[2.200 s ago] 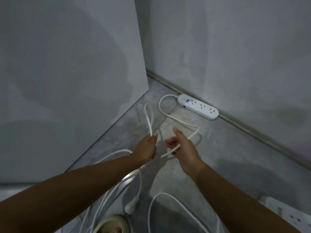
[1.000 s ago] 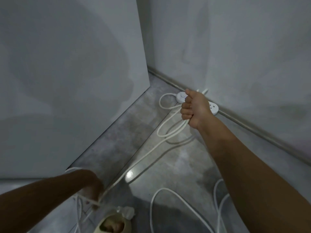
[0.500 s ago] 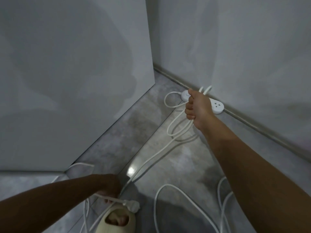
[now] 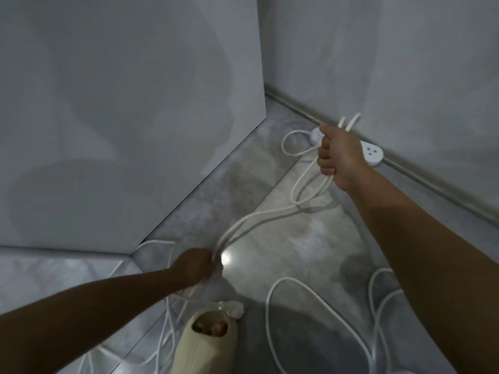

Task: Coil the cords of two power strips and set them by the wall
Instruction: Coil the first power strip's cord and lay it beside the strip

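Cord held in two places, in a corner by the wall (image 4: 405, 63).
Over the floor (image 4: 297, 252), a white cord (image 4: 259, 214) leads from its power strip (image 4: 372, 155), which lies at the wall's foot. The right grip (image 4: 339, 155), just in front of the strip, is closed round gathered loops. The left grip (image 4: 198, 267), nearer, is closed on the same cord.

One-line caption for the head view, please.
Right hand holds cord loops above the power strip; left hand grips the trailing cord.
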